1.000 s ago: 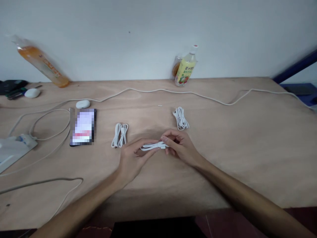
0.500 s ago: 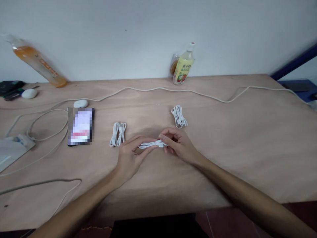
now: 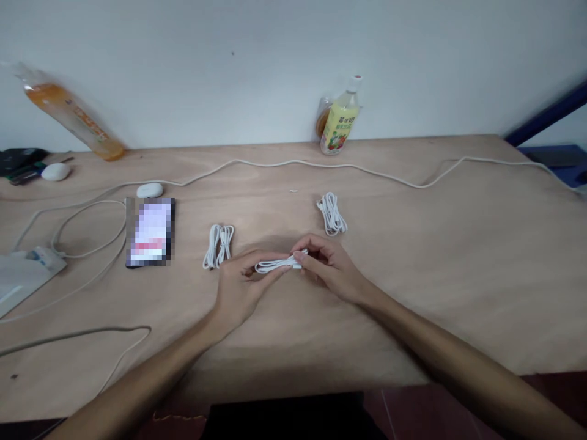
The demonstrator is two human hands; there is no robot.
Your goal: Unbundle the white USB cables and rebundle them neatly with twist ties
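Note:
A folded white cable (image 3: 274,265) is held between both hands above the wooden table. My left hand (image 3: 238,287) pinches its left and middle part between thumb and fingers. On the other end, my right hand (image 3: 331,269) closes thumb and fingertips round the bundle, and a white plug shows just under the right thumb. Two more white cable bundles lie on the table: one bundle (image 3: 219,246) just behind my left hand, the other bundle (image 3: 332,214) beyond my right hand.
On the left lie a phone (image 3: 151,232), a white earbud case (image 3: 150,190) and a white power strip (image 3: 27,275) with cords. A long white cord (image 3: 293,162) crosses the back. An orange drink bottle (image 3: 73,116) and a yellow drink bottle (image 3: 340,122) stand by the wall.
Both hands stay in nearly the same place with the cable. My right fingers have shifted slightly on the bundle's right end, drawing in closer round it.

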